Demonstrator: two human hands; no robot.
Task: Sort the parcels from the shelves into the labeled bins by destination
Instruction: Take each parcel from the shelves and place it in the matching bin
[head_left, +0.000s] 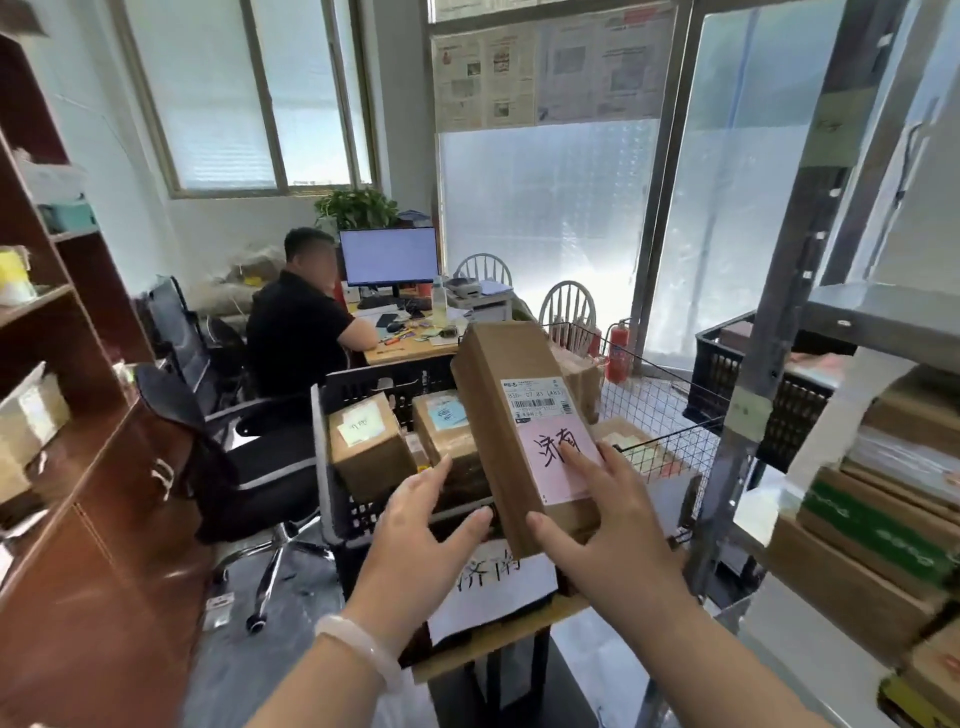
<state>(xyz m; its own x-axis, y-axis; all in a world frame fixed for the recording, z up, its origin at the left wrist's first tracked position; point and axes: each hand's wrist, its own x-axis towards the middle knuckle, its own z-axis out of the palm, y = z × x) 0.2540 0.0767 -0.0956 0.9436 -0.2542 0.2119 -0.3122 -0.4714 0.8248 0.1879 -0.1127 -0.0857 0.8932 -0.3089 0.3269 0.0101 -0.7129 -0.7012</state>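
A long brown cardboard parcel (498, 415) with a white shipping label and a pink handwritten note is tilted over a black plastic bin (337, 499). My right hand (608, 525) holds its near end, thumb under the edge and fingers on the pink note. My left hand (426, 525) hovers just left of the parcel with fingers straight, not clearly touching it. Two brown parcels (369, 447) with sticky notes lie in the bin. A white sign (493, 587) with handwritten characters hangs on the bin's front.
A wire basket (670, 415) with parcels stands right of the bin, and a black crate (727, 374) beyond it. Metal shelves (852, 519) with stacked boxes fill the right. A wooden cabinet (78, 467) is on the left. A person sits at a desk (405, 353) behind an office chair (234, 441).
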